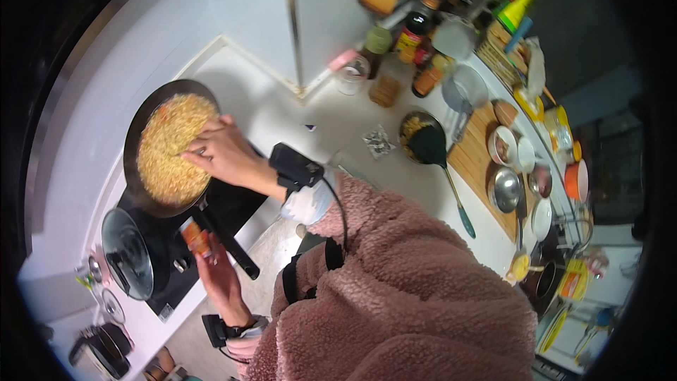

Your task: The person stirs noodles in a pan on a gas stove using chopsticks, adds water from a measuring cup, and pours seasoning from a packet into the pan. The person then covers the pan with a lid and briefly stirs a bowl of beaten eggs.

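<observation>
Yellow noodles (169, 148) fill a dark frying pan (138, 127) on a black cooktop (233, 204), and the person's right hand (218, 152) reaches over the pan's near rim, its fingers drawn together and curled above the food; whether they pinch anything cannot be told. Below that hand and nearer the body, the left hand (218, 271) grips a small orange packet (196, 236), fingers wrapped around its lower end, beside the pan's long black handle (226, 243), which points back toward the person. Both wrists carry small black devices on straps, and a fluffy pink sleeve (395, 289) covers the right arm. Beyond the left hand, a glass lid (127, 254) rests on the edge of the cooktop. Well apart from the right hand, on the white counter (338, 120), stand a small pan with a dark spatula (427, 144), a torn silvery sachet (379, 142), a cluster of sauce bottles (416, 35) and a wooden board (479, 162) crowded with bowls.
</observation>
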